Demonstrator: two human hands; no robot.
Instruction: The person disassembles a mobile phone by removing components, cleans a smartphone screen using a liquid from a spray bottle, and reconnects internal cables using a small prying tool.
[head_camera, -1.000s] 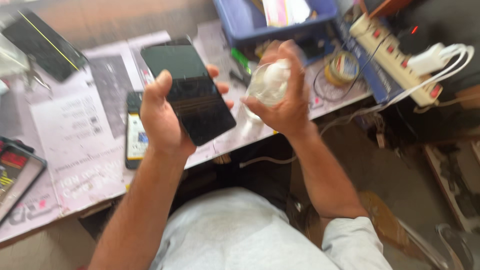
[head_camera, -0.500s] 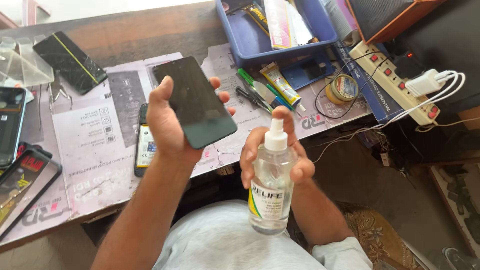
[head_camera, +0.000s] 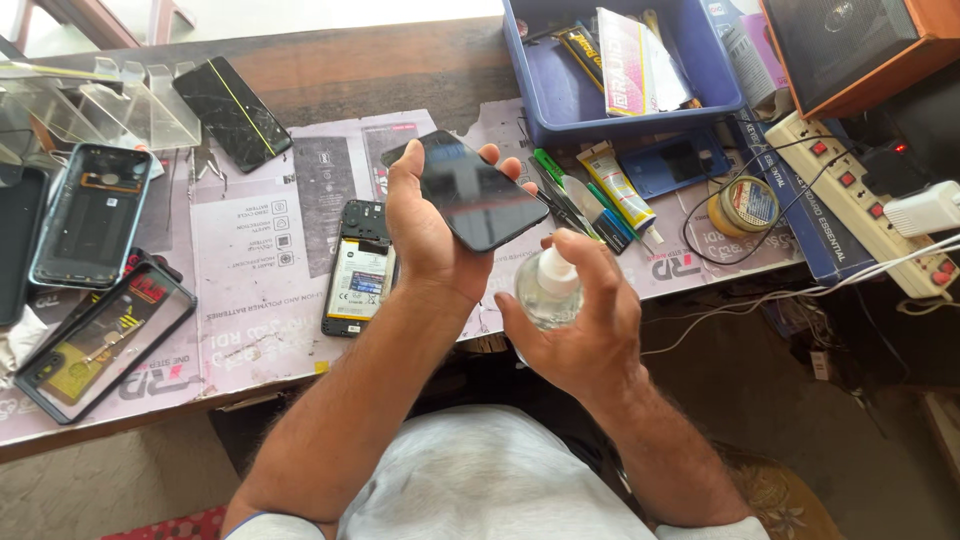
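My left hand (head_camera: 425, 235) holds a black smartphone (head_camera: 470, 190) above the workbench, its dark glass facing up and tilted toward me. My right hand (head_camera: 585, 320) grips a clear spray bottle (head_camera: 548, 290) with a white nozzle, just below and right of the phone, with the nozzle end pointing up toward the phone. An opened phone with its battery showing (head_camera: 357, 268) lies on the mat directly under my left wrist.
A blue tray (head_camera: 560, 100) with tubes and packets stands at the back. Tweezers and a glue tube (head_camera: 618, 185) lie beside it. Phone backs (head_camera: 90, 215), a cracked screen (head_camera: 232, 112), clear cases, a tape roll (head_camera: 748, 205) and a power strip (head_camera: 860, 200) surround the mat.
My right hand has raised the spray bottle from upright near my lap to just under the phone. The left hand has tilted the phone slightly toward it.
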